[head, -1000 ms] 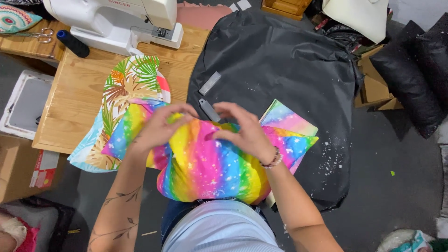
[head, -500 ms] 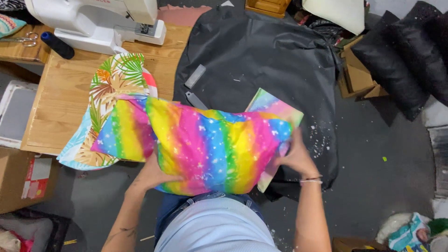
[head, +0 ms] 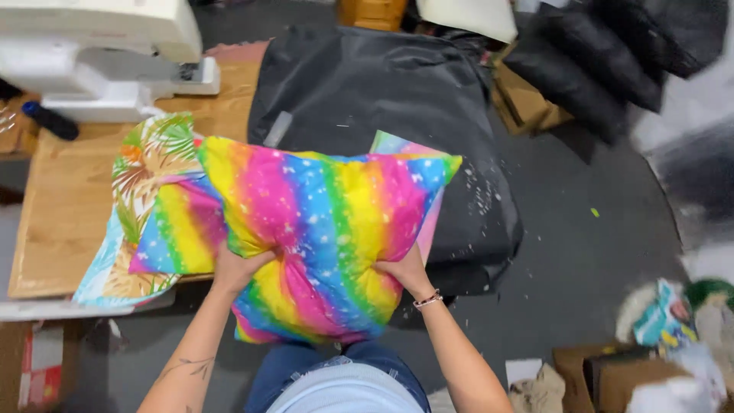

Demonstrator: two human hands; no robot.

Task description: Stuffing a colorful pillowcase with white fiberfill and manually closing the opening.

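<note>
Rainbow cushion (head: 321,229) flat-faced, corners diagonal, between both hands (head: 321,271).

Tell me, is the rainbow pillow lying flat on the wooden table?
No, both the left hand and the right hand hold the rainbow pillow up, beside the wooden table.

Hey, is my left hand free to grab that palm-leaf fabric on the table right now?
Probably not at once: the left hand grips the rainbow pillow, as does the right hand. The palm-leaf fabric lies close by on the wooden table, partly under rainbow fabric.
</note>
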